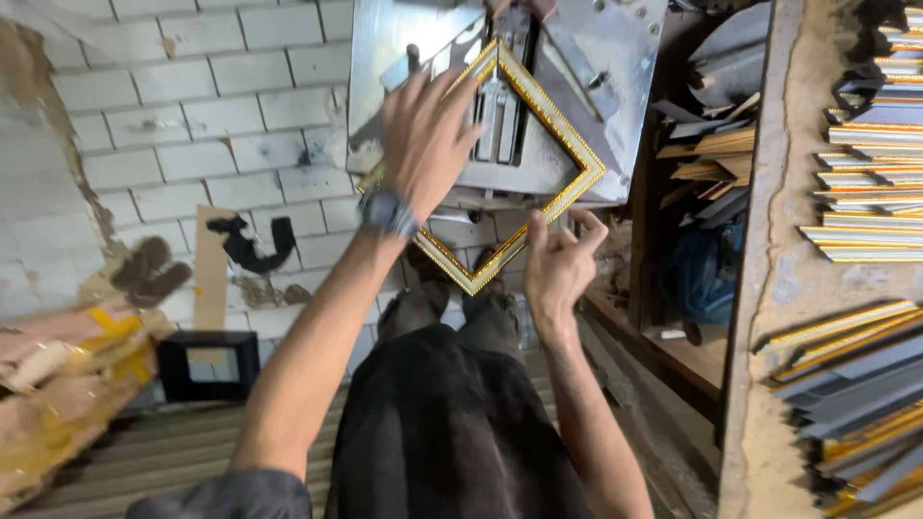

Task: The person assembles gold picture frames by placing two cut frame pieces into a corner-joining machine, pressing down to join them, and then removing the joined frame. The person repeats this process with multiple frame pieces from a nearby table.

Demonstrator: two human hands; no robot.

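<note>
A gold and black picture frame (567, 144) lies turned like a diamond on a grey metal machine (615, 58). My left hand (423, 135), with a dark wristwatch, rests flat with spread fingers on the frame's left side. My right hand (558, 259) pinches the frame's lower right edge near the bottom corner (471, 284). My dark trousers (452, 413) show below, with my knees under the machine.
A white tiled wall (192, 106) is at the left. A small black frame (207, 365) leans near cardboard scraps (67, 375). Gold and grey moulding strips (865, 183) lie on a bench (779, 288) at the right. Offcuts (711, 154) fill a shelf.
</note>
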